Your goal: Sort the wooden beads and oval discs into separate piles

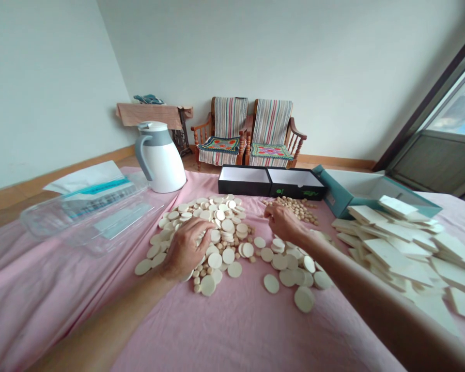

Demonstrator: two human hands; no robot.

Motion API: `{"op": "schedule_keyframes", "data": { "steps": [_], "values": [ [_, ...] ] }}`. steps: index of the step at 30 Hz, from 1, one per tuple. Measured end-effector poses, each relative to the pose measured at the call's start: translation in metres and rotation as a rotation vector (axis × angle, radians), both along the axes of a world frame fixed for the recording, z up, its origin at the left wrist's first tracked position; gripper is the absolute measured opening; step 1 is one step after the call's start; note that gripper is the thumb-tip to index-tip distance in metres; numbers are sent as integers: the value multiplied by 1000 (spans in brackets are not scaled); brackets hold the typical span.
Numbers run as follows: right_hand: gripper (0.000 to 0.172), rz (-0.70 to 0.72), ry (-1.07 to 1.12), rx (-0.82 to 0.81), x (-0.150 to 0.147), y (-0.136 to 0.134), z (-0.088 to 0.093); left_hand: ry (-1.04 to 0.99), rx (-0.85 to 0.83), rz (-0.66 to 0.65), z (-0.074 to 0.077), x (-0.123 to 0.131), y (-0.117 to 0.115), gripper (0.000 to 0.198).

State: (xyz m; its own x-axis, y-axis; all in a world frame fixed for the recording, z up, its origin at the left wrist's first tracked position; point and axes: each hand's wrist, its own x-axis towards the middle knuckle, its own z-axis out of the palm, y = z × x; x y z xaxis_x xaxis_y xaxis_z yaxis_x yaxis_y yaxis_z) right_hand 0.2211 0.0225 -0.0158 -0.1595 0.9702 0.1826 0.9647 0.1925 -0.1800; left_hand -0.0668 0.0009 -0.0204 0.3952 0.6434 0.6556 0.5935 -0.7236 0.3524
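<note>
My left hand (188, 247) is bent over a wide heap of pale round wooden discs (228, 226), its fingers curled down among them. What lies under those fingertips is hidden. Small wooden beads (197, 281) are mixed in with this heap. My right hand (283, 223) is at the near left edge of a pile of small wooden beads (300, 209). Its fingers are drawn together, pointing left, and anything between them is too small to make out. Below the right wrist lies a second, looser group of wooden discs (289, 262).
Behind the heaps stand a black two-part box (245, 188) and a teal box (339, 199). Pale flat wooden pieces (395, 253) are piled at right. A white jug (165, 165) and clear plastic packaging (89, 206) occupy the left of the pink cloth (217, 336).
</note>
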Motion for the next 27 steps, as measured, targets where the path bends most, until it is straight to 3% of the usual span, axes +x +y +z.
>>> {"op": "schedule_keyframes", "data": {
  "steps": [4, 6, 9, 12, 14, 20, 27],
  "values": [
    [26, -283, -144, 81, 33, 6, 24, 2, 1, -7, 0, 1, 0, 17],
    [28, -323, -167, 129, 35, 7, 32, 3, 1, -12, 0, 1, 1, 17],
    [29, -140, -48, 75, 17, 5, 31, 8, -1, -14, -1, 1, 2, 18],
    [31, 153, 109, -49, -12, 0, 18, 13, 0, -19, -1, 1, 2, 18],
    [30, 241, 156, -93, -28, -2, 6, 12, 3, -16, -1, 1, 2, 18],
    [20, 182, 123, -77, -38, -3, -12, 22, 16, 0, 0, 0, 1, 18],
    [18, -71, -19, 18, 4, 5, 6, 22, 19, 10, 0, 1, 2, 19]
  ]
}}
